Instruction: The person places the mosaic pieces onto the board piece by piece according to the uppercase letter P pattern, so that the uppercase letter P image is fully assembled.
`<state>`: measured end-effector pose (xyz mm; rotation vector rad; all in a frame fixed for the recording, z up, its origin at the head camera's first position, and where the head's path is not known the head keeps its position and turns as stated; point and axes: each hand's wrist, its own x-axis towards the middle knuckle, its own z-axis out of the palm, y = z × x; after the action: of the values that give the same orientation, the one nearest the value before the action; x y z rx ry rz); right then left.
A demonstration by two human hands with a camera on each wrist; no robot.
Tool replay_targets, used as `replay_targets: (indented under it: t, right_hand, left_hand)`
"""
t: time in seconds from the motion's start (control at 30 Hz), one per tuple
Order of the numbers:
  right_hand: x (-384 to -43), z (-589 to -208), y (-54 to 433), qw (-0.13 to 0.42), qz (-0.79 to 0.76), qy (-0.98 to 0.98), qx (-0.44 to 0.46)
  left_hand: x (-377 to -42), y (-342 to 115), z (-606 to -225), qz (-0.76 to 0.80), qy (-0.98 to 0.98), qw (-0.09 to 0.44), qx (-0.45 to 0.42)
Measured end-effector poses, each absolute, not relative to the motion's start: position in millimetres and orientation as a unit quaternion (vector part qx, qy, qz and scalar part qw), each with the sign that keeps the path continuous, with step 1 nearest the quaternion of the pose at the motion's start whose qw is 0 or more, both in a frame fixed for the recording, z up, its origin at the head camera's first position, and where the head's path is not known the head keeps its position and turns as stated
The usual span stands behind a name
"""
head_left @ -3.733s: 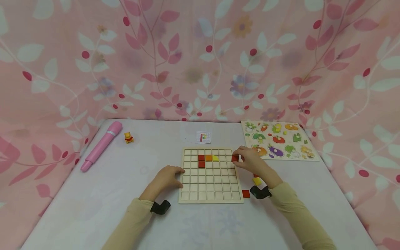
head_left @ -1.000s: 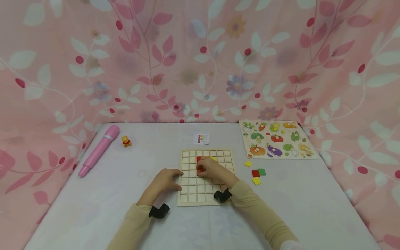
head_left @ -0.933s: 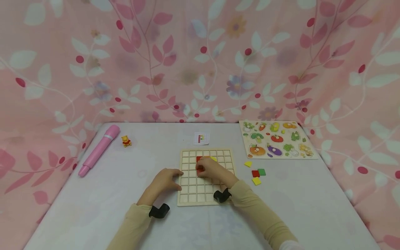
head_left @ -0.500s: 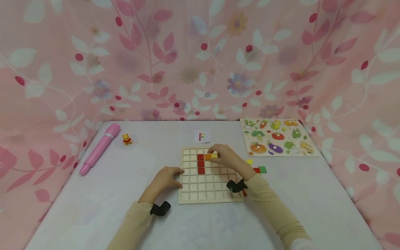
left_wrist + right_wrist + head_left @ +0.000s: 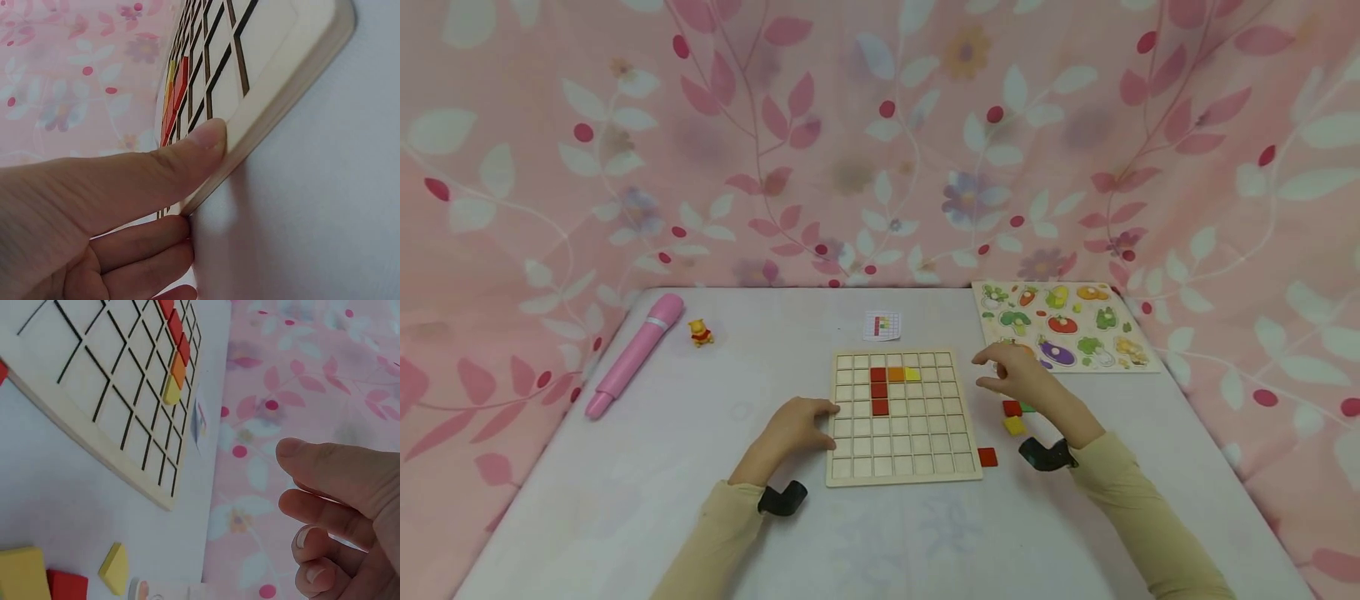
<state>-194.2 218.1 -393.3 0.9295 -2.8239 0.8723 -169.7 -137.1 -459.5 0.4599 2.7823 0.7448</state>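
Observation:
A wooden grid board (image 5: 902, 477) lies in front of me in the head view. Three red tiles (image 5: 879, 390) run down one of its columns; an orange tile (image 5: 896, 375) and a yellow tile (image 5: 912, 375) continue rightward from the top one. My left hand (image 5: 788, 429) rests against the board's left edge, and in the left wrist view its thumb (image 5: 203, 144) presses on the rim. Off the board's upper right side hovers my right hand (image 5: 1018, 375), thumb and forefinger apart with nothing between them. Loose red (image 5: 1012, 408), yellow (image 5: 1014, 426) and green (image 5: 1028, 408) tiles lie below it.
Another red tile (image 5: 988, 457) sits by the board's lower right edge. Behind the board is a small pattern card (image 5: 882, 326). A vegetable puzzle (image 5: 1108, 333) lies back right, partly behind my right hand. Far left are a pink microphone-like toy (image 5: 636, 354) and a bear figurine (image 5: 701, 332).
My right hand set a third red tile in the column, passed over the orange and yellow tiles, and moved right off the board. The left hand stays at the board's edge.

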Motion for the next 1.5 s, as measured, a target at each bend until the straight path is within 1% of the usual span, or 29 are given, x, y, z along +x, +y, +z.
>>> replay_targets:
  t: [0.17,0.43,0.57,0.63,0.73,0.87,0.97,1.1,1.3,1.5]
  right_hand:
    - [-174.5,-405.1,228.4,-0.010,0.284,-0.918,0.278]
    - [-139.4,-435.1,234.4,-0.038,0.313,-0.906,0.282]
    - [-125.7,-445.5,235.9,-0.077,0.322,-0.901,0.279]
    - [-121.5,-449.1,236.3,-0.103,0.314,-0.904,0.272]
    - [-118.1,-452.0,236.7,-0.127,0.291,-0.912,0.260]
    - [-117.8,-453.3,236.8,-0.143,0.269,-0.920,0.248]
    - [-119.6,-454.6,236.1,-0.158,0.280,-0.916,0.239]
    - [-121.1,-458.5,233.5,-0.159,0.292,-0.915,0.231]
    - [-123.3,-462.9,229.8,-0.133,0.281,-0.924,0.221]
    - [-127.4,-462.2,228.0,-0.110,0.280,-0.918,0.258]
  left_hand:
    - [-169.5,-137.4,-461.5,0.257,0.946,0.116,0.157]
    - [-167.9,-137.5,-462.2,0.258,0.947,0.116,0.153]
    - [-166.9,-137.1,-461.6,0.257,0.947,0.118,0.151]
    - [-166.5,-137.0,-461.1,0.256,0.948,0.115,0.153]
    - [-166.0,-136.9,-460.5,0.256,0.948,0.112,0.155]
    - [-166.2,-137.1,-460.3,0.254,0.948,0.108,0.160]
    - [-166.6,-137.0,-460.8,0.251,0.948,0.109,0.162]
    - [-166.7,-136.6,-461.2,0.251,0.948,0.113,0.161]
    - [-167.1,-136.8,-461.9,0.249,0.949,0.111,0.161]
    - [-168.2,-137.6,-461.0,0.247,0.950,0.103,0.161]
